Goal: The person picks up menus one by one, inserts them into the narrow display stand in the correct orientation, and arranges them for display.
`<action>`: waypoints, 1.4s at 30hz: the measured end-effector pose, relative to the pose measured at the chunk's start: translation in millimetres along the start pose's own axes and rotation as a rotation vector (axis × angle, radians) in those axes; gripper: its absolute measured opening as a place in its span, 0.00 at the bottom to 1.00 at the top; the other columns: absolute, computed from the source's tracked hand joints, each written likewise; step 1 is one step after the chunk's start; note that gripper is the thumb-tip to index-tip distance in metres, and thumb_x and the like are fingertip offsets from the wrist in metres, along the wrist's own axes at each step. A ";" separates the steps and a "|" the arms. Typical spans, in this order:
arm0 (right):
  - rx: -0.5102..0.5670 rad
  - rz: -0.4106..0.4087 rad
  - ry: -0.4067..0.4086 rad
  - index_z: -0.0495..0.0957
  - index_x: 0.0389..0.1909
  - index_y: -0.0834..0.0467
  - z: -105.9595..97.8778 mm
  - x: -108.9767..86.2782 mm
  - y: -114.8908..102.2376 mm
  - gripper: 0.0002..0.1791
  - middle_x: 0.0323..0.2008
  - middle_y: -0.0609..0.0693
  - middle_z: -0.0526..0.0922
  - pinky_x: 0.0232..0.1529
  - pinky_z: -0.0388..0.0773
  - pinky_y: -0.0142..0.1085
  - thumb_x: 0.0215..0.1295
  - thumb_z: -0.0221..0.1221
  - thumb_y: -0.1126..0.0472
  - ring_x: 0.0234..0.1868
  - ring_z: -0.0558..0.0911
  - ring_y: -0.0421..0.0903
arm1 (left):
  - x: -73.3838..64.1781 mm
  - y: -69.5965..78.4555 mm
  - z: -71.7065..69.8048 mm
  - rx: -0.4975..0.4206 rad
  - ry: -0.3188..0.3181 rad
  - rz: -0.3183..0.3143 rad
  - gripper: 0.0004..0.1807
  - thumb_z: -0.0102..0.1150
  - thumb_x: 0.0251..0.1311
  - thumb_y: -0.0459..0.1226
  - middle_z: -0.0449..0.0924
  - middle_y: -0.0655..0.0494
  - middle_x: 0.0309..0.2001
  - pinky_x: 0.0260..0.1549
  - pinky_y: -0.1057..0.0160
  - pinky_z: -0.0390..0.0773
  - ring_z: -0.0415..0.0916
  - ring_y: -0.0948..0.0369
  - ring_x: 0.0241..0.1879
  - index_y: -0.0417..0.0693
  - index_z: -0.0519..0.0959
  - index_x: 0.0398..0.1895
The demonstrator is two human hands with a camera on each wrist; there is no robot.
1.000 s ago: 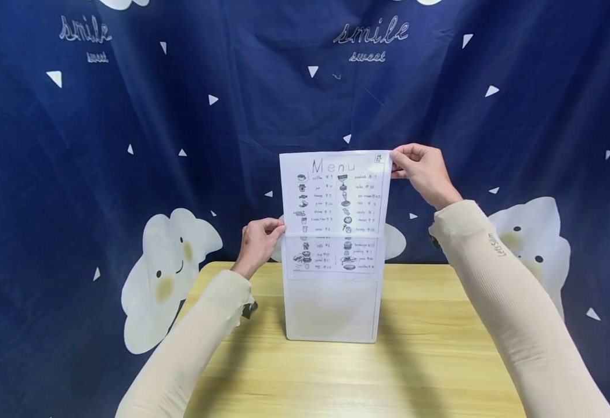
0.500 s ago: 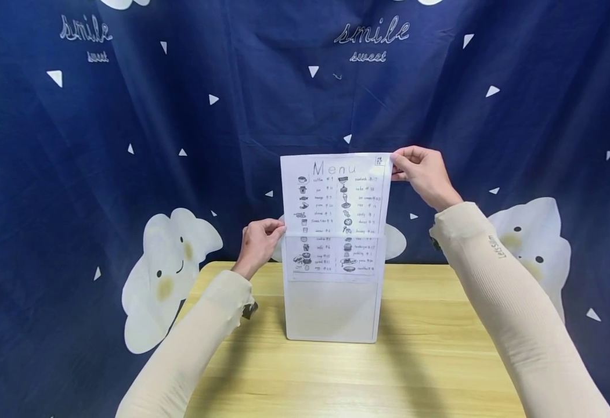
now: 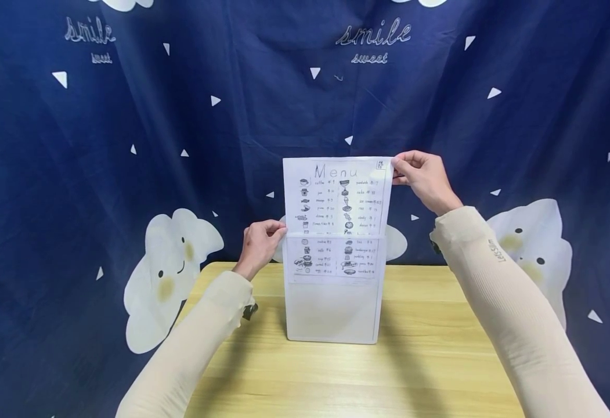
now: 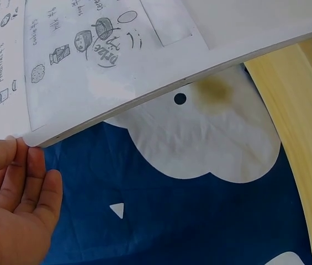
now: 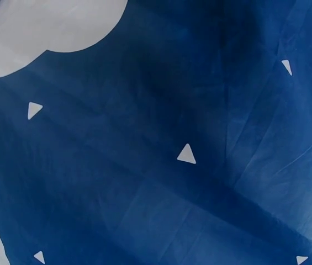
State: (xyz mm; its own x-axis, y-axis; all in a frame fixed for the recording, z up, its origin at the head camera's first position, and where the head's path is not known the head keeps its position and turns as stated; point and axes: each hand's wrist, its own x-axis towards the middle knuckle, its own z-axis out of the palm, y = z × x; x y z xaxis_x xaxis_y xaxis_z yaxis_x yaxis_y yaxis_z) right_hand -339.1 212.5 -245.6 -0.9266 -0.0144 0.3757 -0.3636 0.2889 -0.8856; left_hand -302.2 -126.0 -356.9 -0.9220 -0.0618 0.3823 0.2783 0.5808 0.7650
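A clear-fronted white sign holder (image 3: pixel 332 313) stands upright on the table. A paper menu sheet (image 3: pixel 336 200) with "Menu" and small food drawings sits partly inside it; its lower part shows through the front and its upper part sticks out above the top edge. My left hand (image 3: pixel 259 244) pinches the holder's upper left corner between thumb and fingers, seen also in the left wrist view at the edge of the holder (image 4: pixel 244 33). Up at the sheet's top right corner, my right hand (image 3: pixel 425 179) pinches the paper. The right wrist view shows mostly backdrop.
The wooden table (image 3: pixel 430 348) extends around the holder. Behind it hangs a dark blue curtain (image 3: pixel 263 87) with white triangles, clouds and "smile sweet" lettering.
The menu sheet has slid slightly down into the holder, and my right hand has come down with it. My left hand and the holder have stayed nearly still.
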 end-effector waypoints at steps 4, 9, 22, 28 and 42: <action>0.009 -0.009 -0.002 0.79 0.46 0.65 0.4 0.2 0.9 0.14 0.39 0.53 0.83 0.42 0.81 0.28 0.74 0.57 0.57 0.39 0.81 0.46 | 0.1 0.3 -0.3 0.005 0.006 0.006 0.06 0.66 0.64 0.37 0.87 0.51 0.35 0.41 0.56 0.79 0.82 0.56 0.37 0.43 0.88 0.38; 0.017 -0.006 -0.001 0.79 0.46 0.66 1.0 0.0 2.7 0.13 0.38 0.52 0.83 0.41 0.81 0.28 0.74 0.57 0.57 0.38 0.81 0.46 | 0.3 -0.1 -0.4 0.010 0.008 0.011 0.06 0.66 0.64 0.37 0.87 0.51 0.36 0.41 0.56 0.79 0.82 0.56 0.37 0.44 0.88 0.38; 0.030 0.000 0.007 0.78 0.45 0.68 4.2 -1.7 5.1 0.13 0.35 0.49 0.84 0.40 0.82 0.29 0.73 0.59 0.59 0.36 0.82 0.42 | 1.4 -1.1 -0.5 0.029 0.011 0.025 0.06 0.66 0.64 0.37 0.88 0.52 0.35 0.41 0.57 0.78 0.82 0.57 0.38 0.44 0.88 0.38; 0.020 0.007 0.002 0.78 0.46 0.68 4.1 -3.2 6.0 0.14 0.35 0.49 0.84 0.40 0.82 0.29 0.73 0.58 0.59 0.36 0.82 0.43 | 1.4 -0.8 -0.6 0.032 0.006 0.027 0.07 0.66 0.64 0.37 0.88 0.52 0.36 0.41 0.56 0.79 0.82 0.57 0.38 0.44 0.88 0.39; 0.011 0.016 -0.016 0.78 0.47 0.68 3.6 -4.4 9.1 0.15 0.37 0.50 0.83 0.41 0.82 0.29 0.73 0.58 0.57 0.38 0.81 0.44 | 1.4 -1.4 1.4 0.034 0.012 0.015 0.07 0.66 0.64 0.37 0.88 0.52 0.36 0.41 0.56 0.79 0.82 0.56 0.39 0.44 0.88 0.39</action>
State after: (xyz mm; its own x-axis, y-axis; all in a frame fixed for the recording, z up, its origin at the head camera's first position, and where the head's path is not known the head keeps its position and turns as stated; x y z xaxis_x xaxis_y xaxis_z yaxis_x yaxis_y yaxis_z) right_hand -338.7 211.7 -256.3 -0.9339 -0.0255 0.3567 -0.3493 0.2790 -0.8945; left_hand -304.2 -125.7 -358.2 -0.9144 -0.0620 0.3999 0.2827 0.6093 0.7409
